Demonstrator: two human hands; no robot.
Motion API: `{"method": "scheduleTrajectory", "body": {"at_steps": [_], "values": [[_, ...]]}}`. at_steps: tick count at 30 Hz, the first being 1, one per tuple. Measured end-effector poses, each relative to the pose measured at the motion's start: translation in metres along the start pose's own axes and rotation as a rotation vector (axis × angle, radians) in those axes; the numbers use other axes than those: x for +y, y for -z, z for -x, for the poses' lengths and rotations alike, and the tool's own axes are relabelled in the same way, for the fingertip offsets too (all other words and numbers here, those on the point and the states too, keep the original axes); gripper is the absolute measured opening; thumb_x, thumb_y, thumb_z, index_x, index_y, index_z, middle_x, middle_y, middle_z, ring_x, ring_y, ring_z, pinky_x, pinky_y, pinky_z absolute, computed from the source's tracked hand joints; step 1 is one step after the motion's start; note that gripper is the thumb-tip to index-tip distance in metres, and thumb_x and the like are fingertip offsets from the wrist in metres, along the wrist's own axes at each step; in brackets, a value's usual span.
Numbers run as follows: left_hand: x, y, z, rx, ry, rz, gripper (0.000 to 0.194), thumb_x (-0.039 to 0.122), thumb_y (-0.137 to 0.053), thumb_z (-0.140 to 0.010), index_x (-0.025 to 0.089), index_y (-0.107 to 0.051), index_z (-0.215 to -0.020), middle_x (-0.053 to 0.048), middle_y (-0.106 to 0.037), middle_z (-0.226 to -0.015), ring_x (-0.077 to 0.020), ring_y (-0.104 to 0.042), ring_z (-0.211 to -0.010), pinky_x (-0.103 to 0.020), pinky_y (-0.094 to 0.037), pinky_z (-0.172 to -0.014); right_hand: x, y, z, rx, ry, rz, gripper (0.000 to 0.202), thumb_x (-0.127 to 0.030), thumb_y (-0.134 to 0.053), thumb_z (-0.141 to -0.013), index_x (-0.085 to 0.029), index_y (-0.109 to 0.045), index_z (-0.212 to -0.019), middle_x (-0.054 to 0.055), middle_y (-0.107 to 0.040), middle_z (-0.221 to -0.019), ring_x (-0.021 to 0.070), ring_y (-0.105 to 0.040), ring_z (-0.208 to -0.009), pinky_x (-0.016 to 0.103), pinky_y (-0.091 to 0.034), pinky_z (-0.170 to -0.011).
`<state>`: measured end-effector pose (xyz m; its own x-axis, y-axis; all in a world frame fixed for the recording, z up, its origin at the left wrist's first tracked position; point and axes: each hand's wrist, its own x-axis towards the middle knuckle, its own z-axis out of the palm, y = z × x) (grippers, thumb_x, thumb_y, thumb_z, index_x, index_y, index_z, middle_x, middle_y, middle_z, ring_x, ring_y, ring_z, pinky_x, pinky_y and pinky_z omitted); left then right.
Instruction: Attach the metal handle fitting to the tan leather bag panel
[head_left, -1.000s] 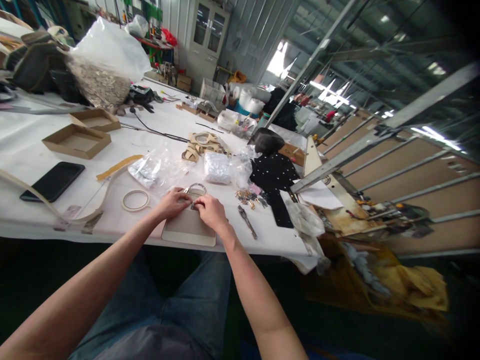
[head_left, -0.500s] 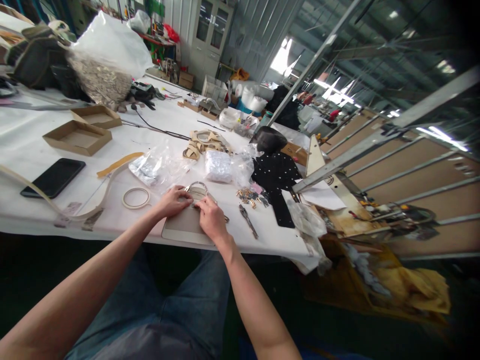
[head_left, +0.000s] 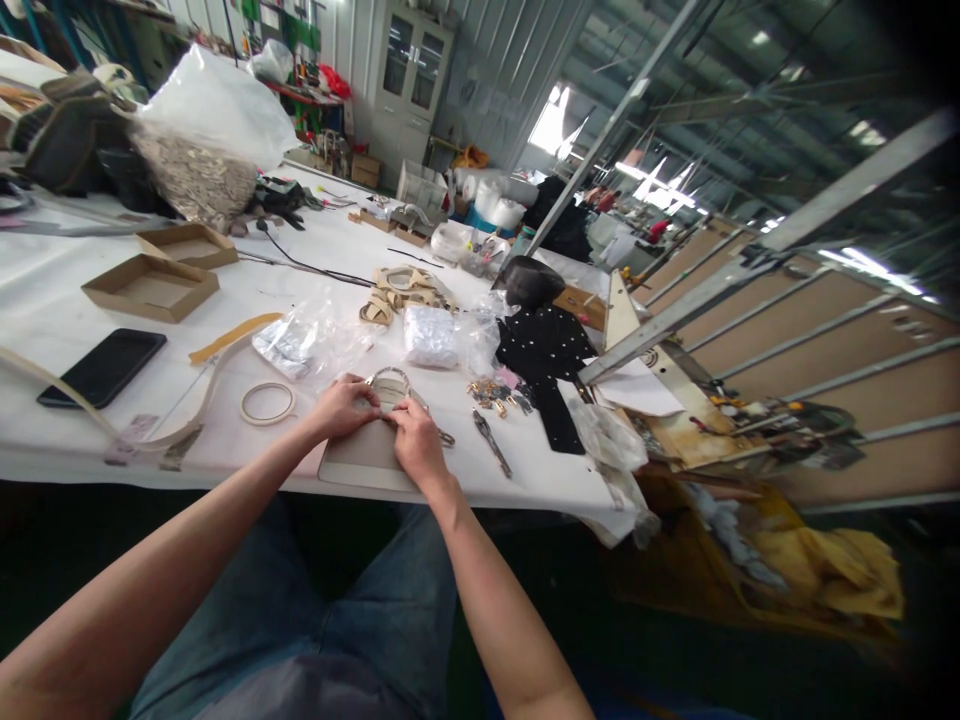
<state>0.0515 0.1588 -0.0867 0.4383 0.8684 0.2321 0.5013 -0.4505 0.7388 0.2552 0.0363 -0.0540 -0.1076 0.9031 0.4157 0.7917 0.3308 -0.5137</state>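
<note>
A flat beige leather piece (head_left: 358, 462) lies at the near edge of the white table (head_left: 67, 420). At its far end sits a metal ring fitting (head_left: 390, 377). My left hand (head_left: 341, 404) presses on the piece's far left corner, fingers curled by the ring. My right hand (head_left: 415, 445) rests on the piece's right side, its fingertips pinching at the same fitting. What the fingertips grip is too small to make out. Metal pliers (head_left: 492, 455) lie just right of my right hand.
A roll of tape (head_left: 267, 403) and a beige strap (head_left: 191, 412) lie left of my hands. A black phone (head_left: 101, 367), cardboard trays (head_left: 150, 286), plastic bags (head_left: 315, 338), small gold hardware (head_left: 491, 392) and a black dotted piece (head_left: 547, 350) lie around. Metal frames (head_left: 750, 280) stand right.
My right hand has slid slightly toward me and left along the beige piece. My left hand stays by the ring. The view shifted a little.
</note>
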Motion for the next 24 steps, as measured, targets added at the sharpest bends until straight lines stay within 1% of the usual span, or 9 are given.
{"method": "scheduleTrajectory", "body": {"at_steps": [3,7,11,14,19,21,22,23,24], "values": [[-0.003,0.000,0.000,0.001,0.000,-0.001,0.023,0.048,-0.089,-0.087,0.032,-0.090,-0.104,-0.010,-0.066,-0.144,-0.0373,-0.063,-0.141,-0.054,-0.045,-0.134,0.003,0.001,0.002,0.020,0.014,-0.059,0.045,-0.007,-0.050,-0.109,-0.024,-0.088,-0.127,0.010,-0.074,-0.126,0.0235,-0.070,-0.119,0.036,-0.058,-0.112],[-0.005,-0.001,-0.001,-0.011,0.006,0.001,0.025,0.048,-0.090,-0.084,0.032,-0.090,-0.104,-0.010,-0.064,-0.146,-0.0387,-0.061,-0.145,-0.055,-0.042,-0.136,0.004,-0.002,0.003,0.072,0.006,-0.096,0.045,-0.002,-0.049,-0.105,-0.020,-0.087,-0.120,0.011,-0.074,-0.124,0.0229,-0.071,-0.117,0.034,-0.058,-0.113],[-0.006,0.000,-0.002,-0.022,0.020,-0.003,0.026,0.047,-0.088,-0.084,0.033,-0.090,-0.105,-0.010,-0.064,-0.149,-0.0392,-0.060,-0.145,-0.057,-0.041,-0.137,0.000,-0.003,0.001,0.054,-0.034,-0.033,0.041,-0.005,-0.051,-0.107,-0.021,-0.088,-0.112,0.011,-0.073,-0.121,0.0243,-0.069,-0.115,0.036,-0.057,-0.111],[-0.006,0.000,-0.003,-0.029,0.028,-0.008,0.026,0.048,-0.088,-0.083,0.033,-0.090,-0.104,-0.009,-0.064,-0.150,-0.0394,-0.060,-0.145,-0.056,-0.041,-0.137,-0.002,-0.005,-0.002,0.035,-0.059,0.014,0.041,-0.005,-0.052,-0.106,-0.022,-0.088,-0.106,0.011,-0.072,-0.119,0.0244,-0.069,-0.113,0.036,-0.057,-0.108],[-0.001,-0.001,-0.007,-0.026,0.044,-0.012,0.024,0.043,-0.087,-0.078,0.032,-0.090,-0.100,-0.010,-0.067,-0.143,-0.0394,-0.064,-0.140,-0.054,-0.045,-0.134,-0.008,-0.008,-0.003,0.012,-0.075,0.069,0.040,-0.006,-0.052,-0.107,-0.021,-0.088,-0.106,0.011,-0.073,-0.120,0.0245,-0.069,-0.113,0.037,-0.058,-0.107],[0.002,-0.001,-0.008,-0.020,0.052,-0.016,0.022,0.039,-0.087,-0.075,0.031,-0.090,-0.096,-0.011,-0.068,-0.138,-0.0399,-0.066,-0.136,-0.054,-0.049,-0.131,-0.009,0.000,-0.004,0.000,-0.057,-0.004,0.040,-0.006,-0.051,-0.107,-0.022,-0.088,-0.108,0.010,-0.075,-0.121,0.0232,-0.071,-0.114,0.035,-0.059,-0.107],[0.004,-0.001,-0.008,-0.016,0.055,-0.016,0.021,0.038,-0.087,-0.075,0.031,-0.089,-0.094,-0.011,-0.069,-0.136,-0.0402,-0.066,-0.134,-0.054,-0.050,-0.129,-0.008,0.008,-0.005,0.025,-0.047,-0.061,0.039,-0.009,-0.051,-0.109,-0.023,-0.088,-0.112,0.010,-0.076,-0.123,0.0226,-0.072,-0.116,0.034,-0.060,-0.108],[0.005,-0.001,-0.008,-0.012,0.055,-0.015,0.020,0.037,-0.087,-0.074,0.030,-0.089,-0.093,-0.011,-0.070,-0.135,-0.0404,-0.067,-0.132,-0.054,-0.052,-0.127,-0.005,0.019,-0.004,0.085,-0.044,-0.113,0.037,-0.013,-0.052,-0.111,-0.023,-0.087,-0.119,0.010,-0.077,-0.126,0.0223,-0.073,-0.118,0.034,-0.061,-0.108],[0.006,0.000,-0.007,-0.007,0.055,-0.015,0.019,0.036,-0.088,-0.074,0.030,-0.089,-0.092,-0.010,-0.071,-0.134,-0.0405,-0.068,-0.131,-0.053,-0.054,-0.125,0.000,0.031,-0.003,0.176,-0.054,-0.142,0.034,-0.019,-0.053,-0.113,-0.023,-0.084,-0.126,0.011,-0.078,-0.130,0.0223,-0.074,-0.119,0.033,-0.062,-0.106]]}}
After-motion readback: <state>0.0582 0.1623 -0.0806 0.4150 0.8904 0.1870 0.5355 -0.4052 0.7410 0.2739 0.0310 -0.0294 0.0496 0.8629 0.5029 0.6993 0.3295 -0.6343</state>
